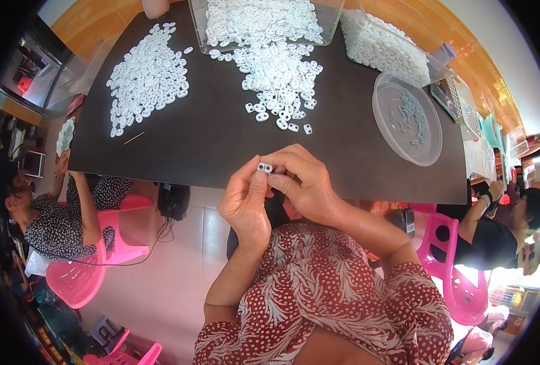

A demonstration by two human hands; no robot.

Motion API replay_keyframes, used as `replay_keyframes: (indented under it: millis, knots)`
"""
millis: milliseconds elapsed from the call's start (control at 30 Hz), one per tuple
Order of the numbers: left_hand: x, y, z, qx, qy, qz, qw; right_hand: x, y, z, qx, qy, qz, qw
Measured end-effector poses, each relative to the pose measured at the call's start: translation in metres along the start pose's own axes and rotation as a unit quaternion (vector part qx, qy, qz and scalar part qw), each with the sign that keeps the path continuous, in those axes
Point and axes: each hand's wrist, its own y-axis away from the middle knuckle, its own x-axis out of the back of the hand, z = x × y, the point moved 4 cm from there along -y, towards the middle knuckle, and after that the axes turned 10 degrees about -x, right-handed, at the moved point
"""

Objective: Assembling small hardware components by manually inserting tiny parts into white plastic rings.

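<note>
Just past the table's near edge, a small white plastic piece with two dark holes is pinched in my fingertips. My left hand grips it with thumb and fingers from the left, closed. From the right, my right hand is closed at its other side, thumb and forefinger touching it. Whether something tiny sits between the right fingertips is hidden. Ahead lies a loose heap of similar white two-holed pieces, spilling toward me from a clear bin. Another spread of white pieces covers the table's far left.
On the dark table, a thin brass-coloured stick lies left. A round clear tray with small grey-green parts stands right, before a clear box of white pieces. People sit on either side, by pink chairs.
</note>
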Motion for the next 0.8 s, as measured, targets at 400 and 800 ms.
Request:
replay_keyframes:
  millis: [400,800]
  knots:
    - [-0.002,-0.0016,0.0027,0.04,0.041,0.002,0.998,-0.0001,0.0043,-0.0002,0.106,0.069,0.056,0.99]
    - [0.0026,0.0004,0.0002,-0.02,0.04,-0.042,0.998,-0.0011,0.0064,-0.0015,0.116,0.024,0.073,0.99]
